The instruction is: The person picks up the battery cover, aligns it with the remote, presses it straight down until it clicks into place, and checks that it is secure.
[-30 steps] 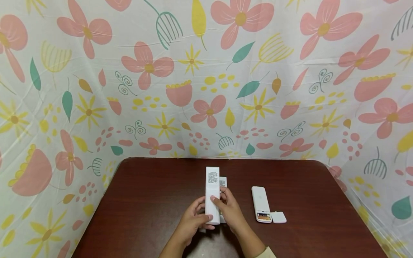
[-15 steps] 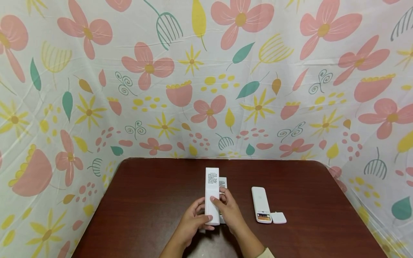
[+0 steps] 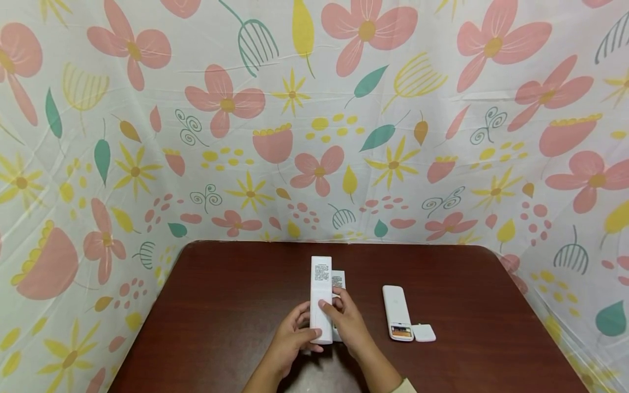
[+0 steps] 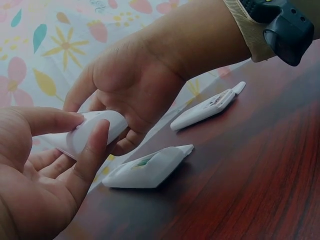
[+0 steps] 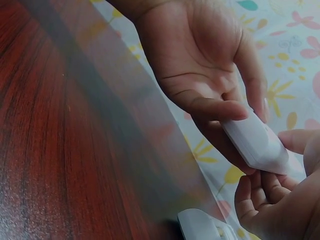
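Note:
A white remote control (image 3: 321, 275), its label side up, is held above the table by both hands. My left hand (image 3: 291, 339) grips its near end, thumb on top and fingers beneath. My right hand (image 3: 348, 323) holds it from the right, with the thumb pressing on its back around the middle. In the left wrist view the rounded end of this remote control (image 4: 114, 122) shows between the hands. Behind it lies a second white remote control (image 4: 142, 172) with an opening that shows something green; in the head view the held one partly hides it.
Right of the hands lies a third white remote control (image 3: 395, 305), its battery compartment exposed with orange-brown batteries inside. A loose battery cover (image 3: 424, 332) sits beside its near end. The dark brown table (image 3: 221, 316) meets a flower-printed cloth (image 3: 314, 109) at the back and sides.
The held remote control has shifted very slightly left and toward me. Both hands keep nearly the same hold. The other remote controls have not moved on the table.

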Available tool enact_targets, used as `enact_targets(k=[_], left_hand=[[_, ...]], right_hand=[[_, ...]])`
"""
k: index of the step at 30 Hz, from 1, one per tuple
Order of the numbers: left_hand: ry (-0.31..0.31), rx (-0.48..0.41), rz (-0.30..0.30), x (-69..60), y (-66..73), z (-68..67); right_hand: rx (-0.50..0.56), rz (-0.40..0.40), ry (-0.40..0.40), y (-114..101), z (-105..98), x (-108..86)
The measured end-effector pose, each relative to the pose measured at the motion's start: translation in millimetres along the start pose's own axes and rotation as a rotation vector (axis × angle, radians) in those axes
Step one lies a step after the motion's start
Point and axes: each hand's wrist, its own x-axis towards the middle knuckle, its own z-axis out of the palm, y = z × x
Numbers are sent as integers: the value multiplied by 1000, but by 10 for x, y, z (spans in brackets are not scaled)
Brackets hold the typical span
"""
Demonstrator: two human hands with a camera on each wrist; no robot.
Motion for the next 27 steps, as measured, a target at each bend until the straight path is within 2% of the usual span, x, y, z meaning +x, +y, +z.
enact_targets(k=[6, 17, 27], left_hand=[[-6, -7, 11, 3, -6, -20], [20, 2, 11, -15, -19, -50], [1, 9, 30, -6, -37, -115]], right_hand=[[-19, 10, -10, -11, -3, -3], [-84, -2, -35, -6, -11, -29], [-96, -18, -69, 15, -12, -45]])
